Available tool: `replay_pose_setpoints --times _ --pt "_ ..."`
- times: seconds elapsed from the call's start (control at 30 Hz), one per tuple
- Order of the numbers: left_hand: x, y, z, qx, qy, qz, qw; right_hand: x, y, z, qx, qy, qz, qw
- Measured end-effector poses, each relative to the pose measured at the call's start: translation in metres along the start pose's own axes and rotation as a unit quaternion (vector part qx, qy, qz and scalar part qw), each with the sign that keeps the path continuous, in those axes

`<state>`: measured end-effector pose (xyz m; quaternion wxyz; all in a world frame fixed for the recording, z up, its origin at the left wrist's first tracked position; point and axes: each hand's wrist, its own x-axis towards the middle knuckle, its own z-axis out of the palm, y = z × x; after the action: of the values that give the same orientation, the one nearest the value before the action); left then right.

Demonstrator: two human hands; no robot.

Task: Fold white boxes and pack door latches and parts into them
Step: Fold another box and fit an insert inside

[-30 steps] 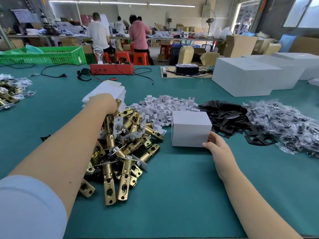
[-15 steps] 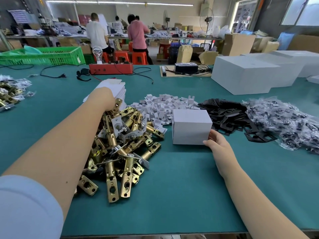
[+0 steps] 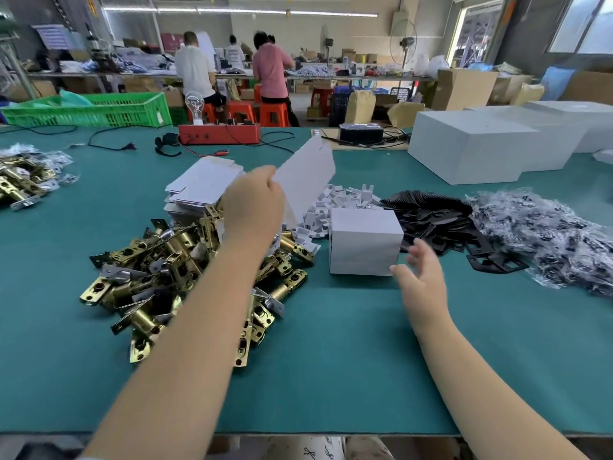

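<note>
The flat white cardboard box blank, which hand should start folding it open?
Probably the right hand: it is open and empty beside the folded white box, while the left hand already grips the flat white cardboard box blank.

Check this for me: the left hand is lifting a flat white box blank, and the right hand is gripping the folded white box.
Not quite. In the head view the right hand is open beside the folded box, not gripping it. The left hand does hold the flat blank.

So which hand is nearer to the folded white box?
Right. The right hand is open beside the folded white box, at its near right corner. The left hand holds a flat box blank farther left.
</note>
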<state>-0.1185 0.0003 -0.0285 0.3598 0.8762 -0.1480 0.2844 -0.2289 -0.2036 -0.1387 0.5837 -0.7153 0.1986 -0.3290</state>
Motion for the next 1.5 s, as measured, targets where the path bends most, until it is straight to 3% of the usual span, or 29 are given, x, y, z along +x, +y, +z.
replay_pose_setpoints --times 0.1,0.2,0.27,0.43,0.53,0.6,0.7,0.77,0.87,1.0,1.2,1.5 --pt "-0.044 0.007 0.023 -0.231 0.021 -0.136 0.963 -0.006 -0.007 -0.004 0.033 0.150 -0.152 0.976" --pt "-0.068 0.008 0.039 -0.421 0.051 -0.225 0.877 -0.011 -0.011 -0.003 0.072 0.118 -0.144 0.980" --pt "-0.076 0.009 0.045 -0.449 0.072 -0.239 0.858 -0.014 -0.011 -0.001 0.057 0.071 -0.124 0.988" --pt "-0.088 0.003 0.049 -0.340 0.163 -0.180 0.909 -0.019 -0.009 0.004 0.004 -0.050 -0.092 0.994" --pt "-0.091 -0.001 0.049 -0.327 0.189 -0.183 0.908 -0.020 -0.009 0.007 -0.017 -0.060 -0.087 0.994" --pt "-0.088 -0.001 0.052 -0.378 0.149 -0.233 0.883 -0.018 -0.008 0.005 -0.055 -0.002 -0.128 0.990" --pt "-0.078 0.000 0.060 -0.513 0.038 -0.351 0.783 -0.009 -0.005 0.001 -0.074 -0.001 -0.093 0.993" --pt "-0.075 0.007 0.065 -0.495 -0.022 -0.352 0.794 -0.002 -0.002 0.002 -0.077 -0.065 -0.049 0.994" --pt "-0.079 0.018 0.073 -0.448 -0.052 -0.354 0.819 0.001 -0.002 0.006 -0.057 -0.135 -0.033 0.989" --pt "-0.081 0.018 0.078 -0.490 -0.100 -0.356 0.789 0.007 0.000 0.003 -0.009 -0.151 -0.002 0.988" --pt "-0.081 0.015 0.076 -0.570 -0.126 -0.327 0.743 0.014 -0.001 0.002 0.026 -0.114 0.058 0.991" --pt "-0.085 0.013 0.077 -0.485 -0.103 -0.341 0.799 0.012 -0.003 0.001 0.002 -0.148 0.065 0.987"
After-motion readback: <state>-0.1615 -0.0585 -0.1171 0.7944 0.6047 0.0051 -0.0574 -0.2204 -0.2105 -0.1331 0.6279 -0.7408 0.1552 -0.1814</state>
